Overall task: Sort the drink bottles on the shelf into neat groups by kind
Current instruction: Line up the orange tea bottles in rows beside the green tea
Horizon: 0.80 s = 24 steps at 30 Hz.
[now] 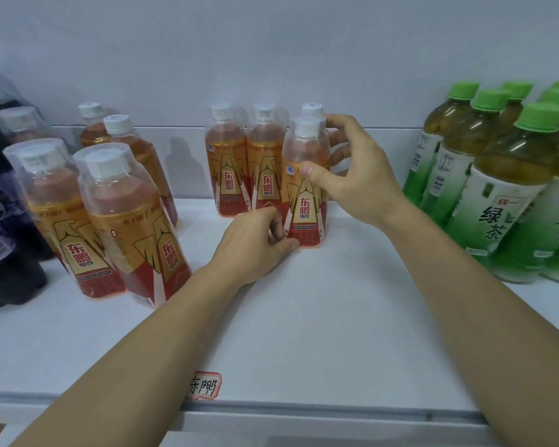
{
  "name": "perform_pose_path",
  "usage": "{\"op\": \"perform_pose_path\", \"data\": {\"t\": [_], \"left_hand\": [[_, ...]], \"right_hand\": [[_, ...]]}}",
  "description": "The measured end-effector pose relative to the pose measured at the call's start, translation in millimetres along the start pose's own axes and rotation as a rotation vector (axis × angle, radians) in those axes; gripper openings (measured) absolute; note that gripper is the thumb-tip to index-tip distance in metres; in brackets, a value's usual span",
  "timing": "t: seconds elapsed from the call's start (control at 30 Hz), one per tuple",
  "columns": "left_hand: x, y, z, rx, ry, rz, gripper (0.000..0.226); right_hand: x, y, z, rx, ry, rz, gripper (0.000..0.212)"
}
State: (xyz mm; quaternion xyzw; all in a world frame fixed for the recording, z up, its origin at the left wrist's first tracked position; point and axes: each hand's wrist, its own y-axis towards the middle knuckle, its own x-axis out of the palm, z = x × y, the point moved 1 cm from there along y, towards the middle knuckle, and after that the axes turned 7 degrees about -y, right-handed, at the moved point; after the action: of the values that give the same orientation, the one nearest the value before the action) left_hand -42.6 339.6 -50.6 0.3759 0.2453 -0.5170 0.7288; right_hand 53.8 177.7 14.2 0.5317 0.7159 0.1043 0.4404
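Clustering centrally, four orange bottles (227,162)

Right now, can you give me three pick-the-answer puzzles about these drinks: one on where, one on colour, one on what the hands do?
1. Where do the green-capped green tea bottles stand?
A left
B right
C middle

2. What colour is the cap of the orange-labelled energy drink bottle being held?
A white
B blue
C black

3. What is the right hand doing?
A resting flat on the white shelf
B gripping that orange bottle
C hanging idle

Answers: B, they crowd the right end; A, its cap is white; B, thumb and fingers wrap the bottle, while the left hand touches its base.
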Motion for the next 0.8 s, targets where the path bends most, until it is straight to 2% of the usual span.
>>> {"op": "perform_pose_path", "data": {"t": [0.33, 0.5, 0.6, 0.7, 0.77, 0.8], "left_hand": [[16, 9, 4, 0.042, -0.008, 0.039, 0.039], [17, 12, 3, 0.033, -0.008, 0.021, 0.038], [13, 11, 2, 0.015, 0.078, -0.055, 0.038], [3, 3, 3, 0.009, 0.221, -0.18, 0.033], [-7, -7, 8, 0.027, 0.292, -0.301, 0.027], [-11, -12, 11, 0.036, 0.32, -0.361, 0.028]], "right_hand": [[-11, 6, 17, 0.017, 0.046, -0.071, 0.048], [-10, 5, 17, 0.028, 0.0, -0.052, 0.057], [-13, -2, 6, -0.015, -0.085, 0.087, 0.064], [-14, -10, -25, -0.182, -0.152, 0.303, 0.05], [-6, -12, -56, -0.292, -0.116, 0.299, 0.039], [1, -12, -74, -0.341, -0.098, 0.232, 0.037]]}}
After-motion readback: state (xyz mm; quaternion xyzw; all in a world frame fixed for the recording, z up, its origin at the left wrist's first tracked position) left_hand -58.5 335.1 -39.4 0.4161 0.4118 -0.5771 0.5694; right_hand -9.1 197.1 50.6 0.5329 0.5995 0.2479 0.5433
